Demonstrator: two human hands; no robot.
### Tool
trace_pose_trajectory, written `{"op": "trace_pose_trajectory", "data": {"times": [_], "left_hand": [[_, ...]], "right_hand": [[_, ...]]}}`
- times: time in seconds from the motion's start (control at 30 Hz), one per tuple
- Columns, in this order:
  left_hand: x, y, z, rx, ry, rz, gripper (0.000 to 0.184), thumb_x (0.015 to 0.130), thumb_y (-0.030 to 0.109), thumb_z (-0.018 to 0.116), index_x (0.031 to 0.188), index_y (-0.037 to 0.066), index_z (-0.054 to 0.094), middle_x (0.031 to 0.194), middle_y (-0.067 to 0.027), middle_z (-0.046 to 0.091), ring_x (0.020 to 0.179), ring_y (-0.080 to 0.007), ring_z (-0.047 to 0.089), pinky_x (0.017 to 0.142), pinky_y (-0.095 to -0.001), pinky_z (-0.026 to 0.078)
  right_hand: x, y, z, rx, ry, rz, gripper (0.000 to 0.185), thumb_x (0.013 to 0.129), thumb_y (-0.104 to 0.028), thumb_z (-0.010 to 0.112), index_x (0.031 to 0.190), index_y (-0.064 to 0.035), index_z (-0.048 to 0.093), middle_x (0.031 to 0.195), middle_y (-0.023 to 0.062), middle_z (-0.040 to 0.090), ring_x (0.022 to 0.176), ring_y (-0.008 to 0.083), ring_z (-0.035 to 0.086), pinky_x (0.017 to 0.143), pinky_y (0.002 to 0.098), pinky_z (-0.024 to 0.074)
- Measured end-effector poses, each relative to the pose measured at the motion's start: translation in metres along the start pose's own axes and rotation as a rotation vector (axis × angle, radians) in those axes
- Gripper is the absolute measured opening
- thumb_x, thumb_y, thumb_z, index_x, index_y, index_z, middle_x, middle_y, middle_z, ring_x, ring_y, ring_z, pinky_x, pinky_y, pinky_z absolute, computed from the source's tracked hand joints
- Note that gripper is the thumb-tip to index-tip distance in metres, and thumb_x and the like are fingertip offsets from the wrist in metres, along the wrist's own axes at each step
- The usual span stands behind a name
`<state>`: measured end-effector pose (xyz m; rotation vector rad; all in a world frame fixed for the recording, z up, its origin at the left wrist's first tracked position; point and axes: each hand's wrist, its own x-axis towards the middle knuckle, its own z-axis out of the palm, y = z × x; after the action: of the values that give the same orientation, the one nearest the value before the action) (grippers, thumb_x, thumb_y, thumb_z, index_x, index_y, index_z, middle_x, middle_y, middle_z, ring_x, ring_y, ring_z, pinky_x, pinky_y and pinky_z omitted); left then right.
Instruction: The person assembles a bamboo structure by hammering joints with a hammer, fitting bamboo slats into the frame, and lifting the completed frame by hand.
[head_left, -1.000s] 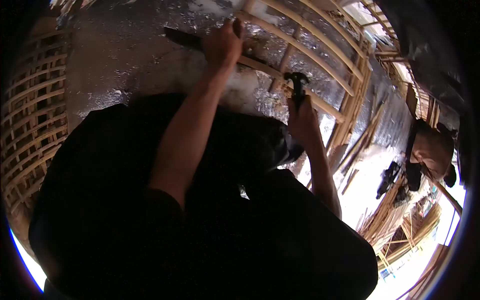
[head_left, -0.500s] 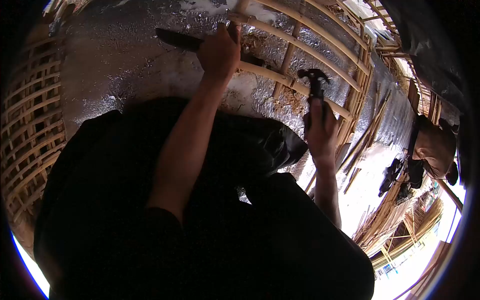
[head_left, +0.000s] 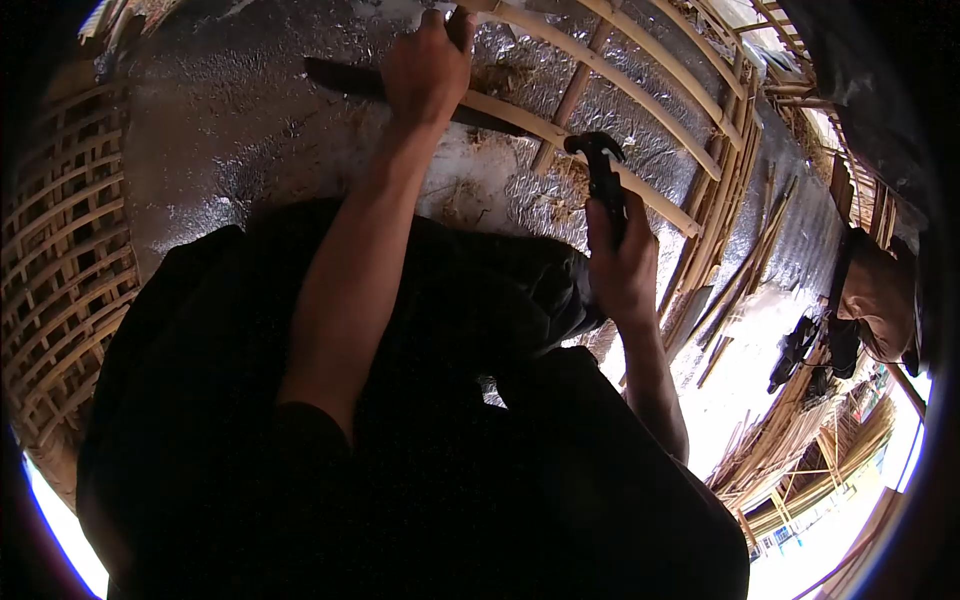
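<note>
Wears dark clothing (head_left: 420, 480), filling the lower centre of the frame and nearly black in the shade. Bends over a crinkled, silvery floor covering (head_left: 235, 135), spread across the upper left and upper centre and glinting in places. Has a woven lattice (head_left: 70, 240) of pale strips along the left edge, bowed in outline. Faces a bamboo grid (head_left: 655, 112) at the upper right, made of long pale rods with darker crosspieces. Has a heap of thin strips (head_left: 775, 455) at the lower right, near a patch of glaring light, and some loose sticks (head_left: 748, 270) lying higher up on the right. Has a pale bamboo slat (head_left: 660, 202) slanting from the upper centre down toward the right, beyond the knees. Reaches with the left hand (head_left: 425, 75) to the top centre, fingers curled in close; cannot tell the thing inside the grip, partly hidden as well as dark. Has a long, dark, blade-like piece (head_left: 345, 78) just left of that hand, pointing toward the upper left. Holds a black claw hammer (head_left: 604, 180) in the right hand (head_left: 625, 262), right of centre, fingers wrapped around the handle, head uppermost. Has the hammer head overlapping the slat in this view; cannot tell whether touching or apart. Has small brown scraps (head_left: 500, 78) scattered at the upper centre, just right of the left hand.
</note>
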<state>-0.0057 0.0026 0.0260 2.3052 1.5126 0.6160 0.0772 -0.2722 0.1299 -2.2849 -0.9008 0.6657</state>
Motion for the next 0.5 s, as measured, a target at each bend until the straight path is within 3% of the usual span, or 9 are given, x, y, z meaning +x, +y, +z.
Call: {"op": "trace_pose_trajectory", "data": {"times": [0.13, 0.2, 0.23, 0.3, 0.33, 0.37, 0.4, 0.47, 0.5], "left_hand": [[0.005, 0.000, 0.000, 0.037, 0.005, -0.001, 0.046, 0.100, 0.048, 0.056, 0.097, 0.004, 0.066, 0.071, -0.0244, 0.068, 0.067, -0.0467, 0.068, 0.064, -0.0563, 0.055], [0.004, -0.005, 0.006, 0.055, 0.031, 0.004, 0.046, 0.100, 0.048, 0.056, 0.097, 0.004, 0.066, 0.071, -0.0245, 0.068, 0.067, -0.0466, 0.068, 0.064, -0.0567, 0.055], [0.002, -0.004, 0.006, 0.061, 0.042, 0.010, 0.046, 0.100, 0.049, 0.055, 0.098, 0.004, 0.066, 0.071, -0.0245, 0.068, 0.067, -0.0466, 0.068, 0.064, -0.0569, 0.055], [0.004, -0.005, 0.002, 0.032, 0.016, 0.001, 0.046, 0.100, 0.049, 0.055, 0.098, 0.004, 0.067, 0.072, -0.0244, 0.068, 0.069, -0.0465, 0.068, 0.066, -0.0569, 0.055], [0.006, -0.002, -0.002, 0.014, 0.005, -0.003, 0.046, 0.100, 0.049, 0.055, 0.098, 0.004, 0.067, 0.073, -0.0243, 0.069, 0.070, -0.0464, 0.068, 0.067, -0.0570, 0.055], [0.008, 0.000, 0.002, 0.030, 0.041, 0.032, 0.046, 0.100, 0.048, 0.056, 0.098, 0.004, 0.067, 0.073, -0.0242, 0.069, 0.071, -0.0464, 0.068, 0.067, -0.0568, 0.055], [0.013, -0.006, 0.011, 0.056, 0.091, 0.052, 0.045, 0.100, 0.047, 0.057, 0.099, 0.004, 0.067, 0.073, -0.0240, 0.069, 0.071, -0.0463, 0.068, 0.068, -0.0567, 0.055], [0.002, -0.012, 0.013, 0.078, 0.071, 0.046, 0.043, 0.099, 0.046, 0.059, 0.099, 0.004, 0.067, 0.073, -0.0236, 0.069, 0.072, -0.0460, 0.069, 0.070, -0.0562, 0.055], [0.008, -0.010, 0.008, 0.063, 0.047, 0.030, 0.042, 0.099, 0.045, 0.060, 0.099, 0.003, 0.067, 0.073, -0.0234, 0.069, 0.072, -0.0456, 0.069, 0.070, -0.0558, 0.055]], "right_hand": [[0.002, -0.033, -0.017, 0.030, 0.067, -0.074, 0.030, 0.100, -0.012, 0.062, 0.125, 0.0010, 0.051, 0.091, 0.0246, 0.073, 0.074, 0.0363, 0.074, 0.058, 0.0422, 0.0544], [-0.002, -0.030, -0.009, 0.042, 0.354, -0.200, 0.031, 0.103, -0.019, 0.060, 0.124, 0.0035, 0.057, 0.081, 0.0126, 0.069, 0.069, 0.0184, 0.066, 0.059, 0.0333, 0.0506], [-0.004, -0.015, 0.004, 0.017, 0.461, -0.253, 0.028, 0.104, -0.017, 0.058, 0.122, 0.0048, 0.056, 0.081, 0.0103, 0.068, 0.069, 0.0151, 0.064, 0.057, 0.0313, 0.0478], [0.010, 0.014, 0.029, -0.171, 0.175, -0.030, 0.029, 0.103, -0.018, 0.058, 0.122, 0.0018, 0.050, 0.079, 0.0211, 0.069, 0.070, 0.0335, 0.070, 0.057, 0.0422, 0.0522], [0.013, 0.011, 0.027, -0.224, -0.024, -0.036, 0.032, 0.101, -0.019, 0.059, 0.124, -0.0006, 0.046, 0.078, 0.0255, 0.070, 0.071, 0.0468, 0.071, 0.057, 0.0500, 0.0553], [0.015, 0.008, 0.018, -0.225, -0.017, 0.059, 0.032, 0.102, -0.021, 0.059, 0.123, -0.0004, 0.048, 0.073, 0.0262, 0.069, 0.069, 0.0484, 0.069, 0.052, 0.0532, 0.0517], [0.017, 0.007, 0.007, -0.253, 0.076, -0.131, 0.030, 0.101, -0.018, 0.061, 0.121, 0.0008, 0.050, 0.075, 0.0248, 0.069, 0.067, 0.0430, 0.071, 0.053, 0.0470, 0.0540], [0.010, -0.015, -0.012, -0.013, 0.289, -0.213, 0.028, 0.100, -0.013, 0.063, 0.120, 0.0027, 0.052, 0.077, 0.0226, 0.069, 0.065, 0.0362, 0.072, 0.055, 0.0401, 0.0540], [0.012, -0.002, 0.000, -0.037, 0.253, -0.163, 0.026, 0.100, -0.011, 0.062, 0.119, 0.0027, 0.051, 0.077, 0.0231, 0.069, 0.064, 0.0362, 0.071, 0.054, 0.0411, 0.0537]]}}
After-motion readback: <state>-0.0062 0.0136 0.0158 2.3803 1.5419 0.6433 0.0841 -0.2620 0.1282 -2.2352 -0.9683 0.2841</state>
